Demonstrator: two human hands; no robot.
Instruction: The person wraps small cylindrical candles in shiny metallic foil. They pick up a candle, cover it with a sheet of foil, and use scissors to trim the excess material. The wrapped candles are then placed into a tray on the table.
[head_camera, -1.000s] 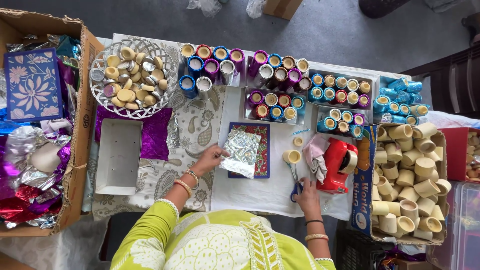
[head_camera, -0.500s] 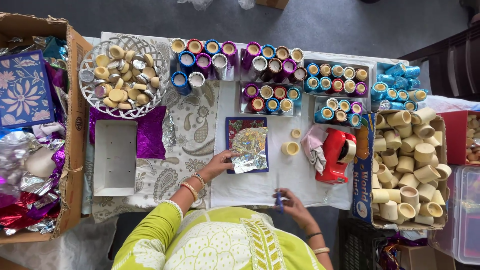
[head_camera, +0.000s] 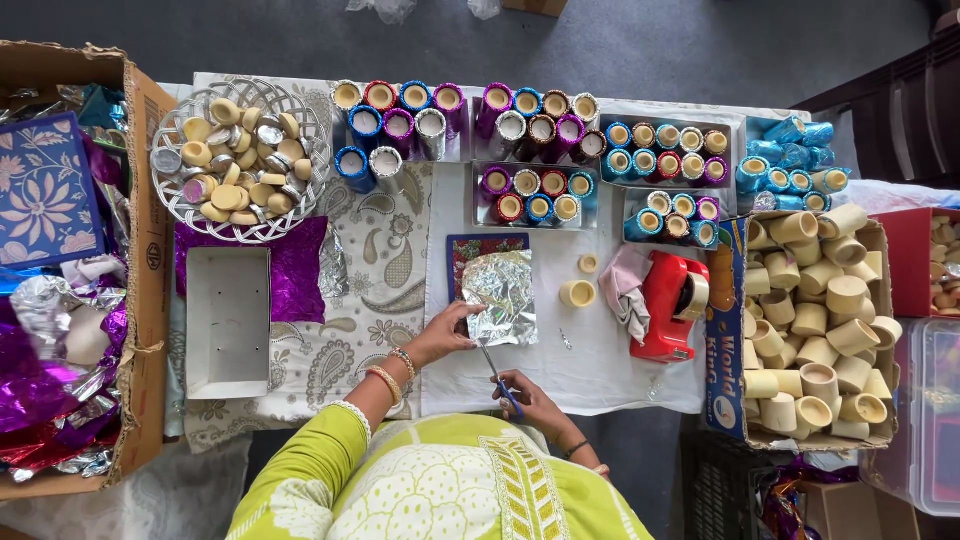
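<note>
Foil (head_camera: 503, 303) sheet, silver and crinkled, lies on the bench (head_camera: 610, 360) in front of us, partly over a patterned card (head_camera: 468, 250). Our left hand (head_camera: 445, 335) pins its lower left edge, fingers bent and pressing on it, not closed around anything. Our right hand (head_camera: 530, 402) grips scissors (head_camera: 497, 373) by the blue handles, close to our body. The blades point up and left, tip right at the foil's bottom edge, just beside the left fingertips. We can't tell if the tip touches the foil.

So the foil sits just beyond both hands: left hand at its corner, right hand below it with the scissors bridging the gap.

Around it:
- small cream cup (head_camera: 577, 293) just right of the foil, a smaller one (head_camera: 588, 264) above that
- red tape dispenser (head_camera: 675, 305) further right, crumpled cloth (head_camera: 625, 290) beside it
- box of cream cups (head_camera: 815, 325) at far right
- rows of foil-wrapped cups (head_camera: 540, 125) in trays along the far edge
- wire basket (head_camera: 240, 160) of round discs at upper left
- white tray (head_camera: 228, 322) on purple foil (head_camera: 300, 270) left of us
- cardboard box (head_camera: 150, 250) of mixed foil scraps at far left
</note>
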